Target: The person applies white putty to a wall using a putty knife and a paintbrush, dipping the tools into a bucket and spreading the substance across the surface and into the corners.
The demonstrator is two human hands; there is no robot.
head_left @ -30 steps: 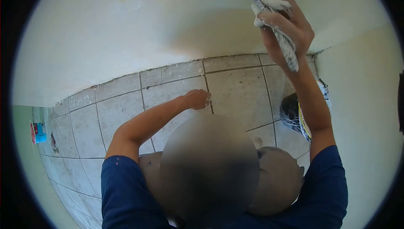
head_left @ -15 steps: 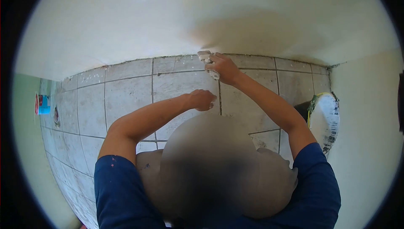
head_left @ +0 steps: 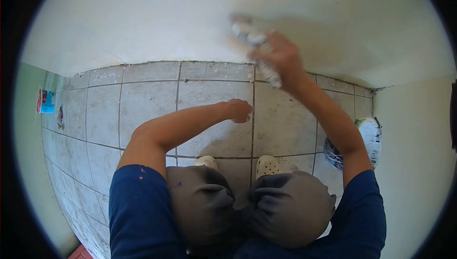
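My right hand [head_left: 281,57] grips a paint-crusted paintbrush [head_left: 248,33], blurred by motion. Its darker bristle end is up against or just before the white wall [head_left: 143,21], and its handle comes out below the fist. Over the floor tiles, in front of my knees, my left hand [head_left: 240,110] hangs loosely curled with no tool visible in it. The inside of its palm is hidden. At my right elbow stands a bucket [head_left: 370,135] with white paint streaks inside, partly covered by my arm.
Grey floor tiles [head_left: 147,111] run up to the wall base, with white spatters along that edge. A blue and red can [head_left: 46,102] stands far left beside the green wall [head_left: 28,140]. My light perforated clogs [head_left: 268,166] are below my knees. A side wall [head_left: 414,164] rises at right.
My right hand has moved from the wall base up the wall with the paintbrush. My left hand has shifted slightly right. My knees and clogs now show where a blur was before.
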